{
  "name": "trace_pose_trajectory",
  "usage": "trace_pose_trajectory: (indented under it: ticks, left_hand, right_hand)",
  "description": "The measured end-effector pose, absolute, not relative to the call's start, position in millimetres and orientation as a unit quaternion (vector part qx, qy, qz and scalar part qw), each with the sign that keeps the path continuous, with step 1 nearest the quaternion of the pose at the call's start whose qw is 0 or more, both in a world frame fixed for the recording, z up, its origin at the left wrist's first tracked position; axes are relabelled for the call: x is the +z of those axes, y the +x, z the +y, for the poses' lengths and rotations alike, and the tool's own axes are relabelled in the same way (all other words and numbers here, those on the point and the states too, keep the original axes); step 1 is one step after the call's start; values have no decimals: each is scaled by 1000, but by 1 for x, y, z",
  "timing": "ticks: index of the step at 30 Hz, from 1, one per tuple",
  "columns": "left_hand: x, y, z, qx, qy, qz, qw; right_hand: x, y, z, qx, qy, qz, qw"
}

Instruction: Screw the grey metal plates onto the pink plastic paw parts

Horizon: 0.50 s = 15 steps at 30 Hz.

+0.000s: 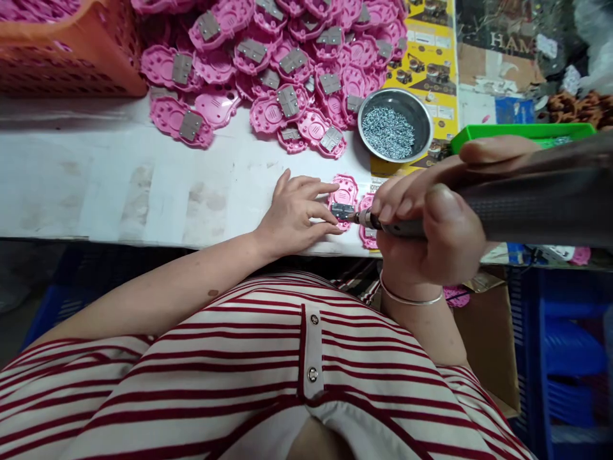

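- The left hand (294, 214) lies flat on the white table (119, 185), its fingers spread and pressing the left edge of a pink plastic part (343, 199); it grasps nothing.
- The pink plastic part sits at the near edge of the table, carrying a small grey metal plate (341, 210).
- The right hand (431, 223) is clenched around an electric screwdriver (527, 204), whose tip meets the metal plate.
- A second pink part (368, 237) lies just right of the first, partly hidden under the screwdriver.
- Farther back, a steel bowl of screws (393, 124) stands right of a heap of pink parts (287, 64).
- An orange basket (67, 51) sits far left; a green tray (522, 133) far right.
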<state>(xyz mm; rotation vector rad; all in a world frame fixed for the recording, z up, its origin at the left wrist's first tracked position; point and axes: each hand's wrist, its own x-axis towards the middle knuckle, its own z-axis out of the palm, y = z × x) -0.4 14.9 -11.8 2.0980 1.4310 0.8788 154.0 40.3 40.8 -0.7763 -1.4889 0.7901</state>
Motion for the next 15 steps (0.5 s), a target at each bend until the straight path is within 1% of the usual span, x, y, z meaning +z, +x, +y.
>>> trace_pose_trajectory:
  ticks: [2, 6, 11, 13, 15]
  left_hand:
    - [-12, -1, 14, 330, 757, 518, 224]
    - [-11, -1, 14, 324, 762, 515, 222]
    - [-12, -2, 14, 325, 769, 502, 225]
    - [-12, -3, 14, 323, 770, 502, 224]
    - [-12, -3, 13, 321, 774, 500, 219]
  right_hand:
    - [47, 154, 34, 339, -313, -623, 632]
    - [45, 152, 30, 347, -294, -647, 612]
    - [37, 150, 31, 385, -322, -588, 635]
    - [36, 150, 31, 396, -307, -594, 630]
    - [36, 151, 31, 393, -325, -618, 598]
